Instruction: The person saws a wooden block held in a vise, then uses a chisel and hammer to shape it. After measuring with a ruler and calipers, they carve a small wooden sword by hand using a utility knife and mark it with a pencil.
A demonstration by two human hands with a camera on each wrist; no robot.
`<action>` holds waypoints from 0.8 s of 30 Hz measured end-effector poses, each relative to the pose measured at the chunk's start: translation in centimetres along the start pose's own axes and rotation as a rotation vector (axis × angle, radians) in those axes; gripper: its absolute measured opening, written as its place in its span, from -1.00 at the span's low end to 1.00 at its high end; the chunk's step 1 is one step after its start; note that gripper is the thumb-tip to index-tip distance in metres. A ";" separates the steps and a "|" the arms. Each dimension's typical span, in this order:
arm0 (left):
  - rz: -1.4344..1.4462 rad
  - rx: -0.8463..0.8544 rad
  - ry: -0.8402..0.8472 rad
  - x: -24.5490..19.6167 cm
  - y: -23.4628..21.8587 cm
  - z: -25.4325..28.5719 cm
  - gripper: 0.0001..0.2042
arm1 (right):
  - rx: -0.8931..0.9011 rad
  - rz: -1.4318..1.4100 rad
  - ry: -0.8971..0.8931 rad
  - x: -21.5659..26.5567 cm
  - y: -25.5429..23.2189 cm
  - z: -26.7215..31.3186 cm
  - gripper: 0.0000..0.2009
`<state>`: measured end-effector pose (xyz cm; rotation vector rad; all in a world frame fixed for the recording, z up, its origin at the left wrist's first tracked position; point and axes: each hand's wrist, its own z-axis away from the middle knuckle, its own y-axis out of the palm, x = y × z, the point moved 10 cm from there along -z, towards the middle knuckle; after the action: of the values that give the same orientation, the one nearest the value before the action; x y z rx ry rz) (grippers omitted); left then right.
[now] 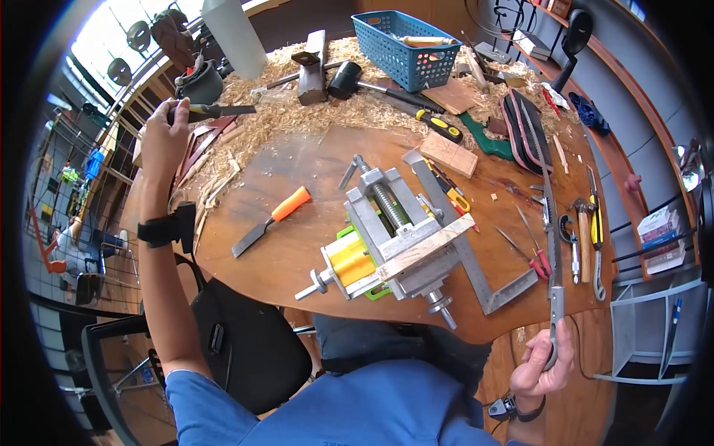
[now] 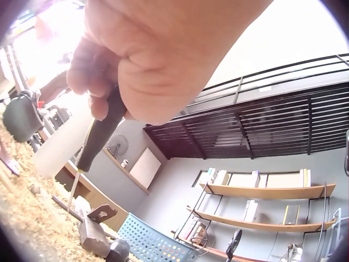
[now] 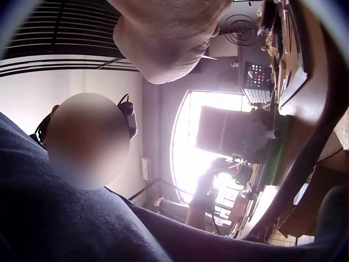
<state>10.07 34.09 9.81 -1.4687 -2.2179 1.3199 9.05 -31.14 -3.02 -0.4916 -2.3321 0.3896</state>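
Observation:
In the head view my left hand [image 1: 165,137] is raised at the far left and grips a chisel [image 1: 216,111] by its dark handle, the blade pointing right over the shavings. The left wrist view shows the black handle [image 2: 103,131] between fingers and thumb. My right hand [image 1: 544,360], by the table's right front edge, grips the end of a long narrow metal tool [image 1: 556,297], like a saw seen edge-on. A metal vise [image 1: 361,215] stands between the hands with a wooden strip [image 1: 439,245] across it. An orange-handled chisel [image 1: 290,204] lies left of the vise.
Wood shavings [image 1: 297,123] cover the table's back, around a blue basket [image 1: 401,56] and a black mallet [image 1: 344,80]. A metal square [image 1: 483,286] lies beside the vise. Pliers [image 1: 539,264], a hammer [image 1: 584,238] and a zipped case [image 1: 520,134] lie at the right.

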 end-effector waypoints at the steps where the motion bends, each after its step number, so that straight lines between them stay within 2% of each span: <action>1: -0.003 0.003 0.003 0.2 -0.5 -0.4 -0.63 | 0.010 -0.003 -0.014 0.1 0.1 0.0 -0.58; 5: -0.003 0.150 0.107 -0.4 -0.1 0.0 -0.65 | 0.018 -0.006 -0.017 0.3 0.3 -0.2 -0.58; 7: 0.319 0.192 0.198 -2.9 -1.0 2.0 -0.67 | -0.024 -0.038 -0.018 0.1 0.1 0.0 -0.59; 9: 0.670 0.146 0.124 -7.9 -4.2 5.8 -0.68 | -0.016 -0.023 0.008 0.0 0.2 0.2 -0.60; 12: 0.585 0.192 0.036 -12.1 -8.5 10.2 -0.71 | 0.012 -0.034 -0.007 0.1 0.6 0.0 -0.60; 14: 0.770 0.021 -0.007 -13.1 -11.2 12.0 -0.72 | 0.023 -0.030 -0.016 0.3 0.7 0.0 -0.60; 15: 0.767 0.023 -0.004 -12.9 -12.0 12.2 -0.72 | 0.035 -0.029 -0.027 0.4 0.9 0.0 -0.60; 17: 0.746 0.110 0.269 -14.9 -13.5 12.6 -0.72 | 0.036 -0.032 -0.035 0.5 0.9 0.1 -0.60; 19: 0.678 0.060 0.319 -14.5 -14.4 12.7 -0.69 | 0.039 -0.036 -0.044 0.6 1.0 0.1 -0.61; 22: 0.635 -0.005 0.277 -13.6 -15.4 12.4 -0.65 | 0.029 -0.038 -0.031 0.4 1.0 0.2 -0.60; 24: 0.680 0.046 0.263 -13.5 -15.3 12.6 -0.66 | 0.019 -0.062 -0.036 0.4 1.1 0.1 -0.61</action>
<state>-0.31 14.10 17.86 -2.3376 -1.5629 1.2122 8.92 -30.04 -3.30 -0.4051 -2.3694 0.3937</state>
